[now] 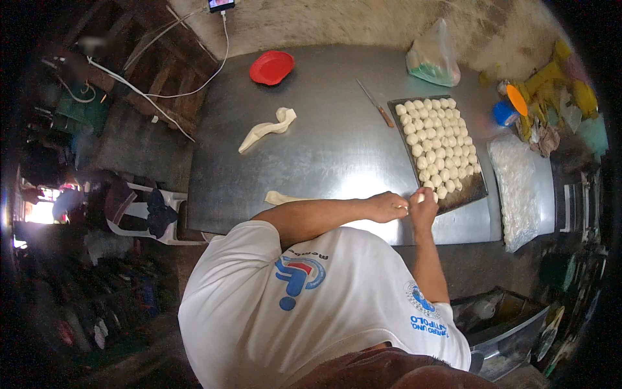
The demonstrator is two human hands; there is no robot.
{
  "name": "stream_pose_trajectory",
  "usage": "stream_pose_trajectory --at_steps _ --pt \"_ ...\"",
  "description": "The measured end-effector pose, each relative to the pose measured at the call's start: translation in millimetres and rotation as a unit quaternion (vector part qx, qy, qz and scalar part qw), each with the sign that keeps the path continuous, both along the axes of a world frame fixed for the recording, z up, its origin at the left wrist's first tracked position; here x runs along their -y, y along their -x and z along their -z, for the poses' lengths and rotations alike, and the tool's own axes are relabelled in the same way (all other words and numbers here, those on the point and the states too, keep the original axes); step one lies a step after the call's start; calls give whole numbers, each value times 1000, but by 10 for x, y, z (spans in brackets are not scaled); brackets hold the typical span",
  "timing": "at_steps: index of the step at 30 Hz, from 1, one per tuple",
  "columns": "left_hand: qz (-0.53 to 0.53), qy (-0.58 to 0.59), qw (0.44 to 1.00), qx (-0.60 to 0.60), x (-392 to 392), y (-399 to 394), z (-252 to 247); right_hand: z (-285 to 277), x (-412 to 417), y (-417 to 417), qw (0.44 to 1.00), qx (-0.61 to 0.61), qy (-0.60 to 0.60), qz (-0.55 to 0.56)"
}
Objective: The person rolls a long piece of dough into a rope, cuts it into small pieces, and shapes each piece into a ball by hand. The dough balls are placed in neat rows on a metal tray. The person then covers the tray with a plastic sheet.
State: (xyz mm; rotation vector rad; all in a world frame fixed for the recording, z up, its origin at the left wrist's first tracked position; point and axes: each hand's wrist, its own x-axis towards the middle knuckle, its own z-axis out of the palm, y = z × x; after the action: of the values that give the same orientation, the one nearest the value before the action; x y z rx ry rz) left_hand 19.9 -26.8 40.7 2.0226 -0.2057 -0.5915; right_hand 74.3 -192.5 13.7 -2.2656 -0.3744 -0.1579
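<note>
Just off the near left corner of a dark baking tray, both hands are close together. My left hand is curled shut, with a bit of pale dough showing at its fingertips. My right hand pinches a dough ball at the tray's edge; its fingers partly hide the dough. Rows of small round dough balls cover most of the tray, and its near right corner shows bare metal. One dough strip lies partly behind my left forearm. A longer twisted dough strip rests farther back on the metal table.
A knife with a wooden handle lies left of the tray. Toward the wall are a red plastic dish and a tied plastic bag. Right of the tray are a clear plastic-wrapped stack and a blue container.
</note>
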Motion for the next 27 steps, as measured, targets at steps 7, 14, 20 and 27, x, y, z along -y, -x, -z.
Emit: stream_pose_trajectory --at_steps 7,14,20,27 --pt "-194 184 959 -97 -247 -162 829 370 618 -365 984 -174 -47 -10" --pt "-237 -72 964 93 -115 -164 867 200 1142 -986 917 -290 -206 181" --pt "-218 -138 966 22 -168 -191 628 443 1457 -1960 963 -138 81 218" --pt "-225 -101 969 10 -355 -49 682 581 1350 -1947 963 -143 102 205"
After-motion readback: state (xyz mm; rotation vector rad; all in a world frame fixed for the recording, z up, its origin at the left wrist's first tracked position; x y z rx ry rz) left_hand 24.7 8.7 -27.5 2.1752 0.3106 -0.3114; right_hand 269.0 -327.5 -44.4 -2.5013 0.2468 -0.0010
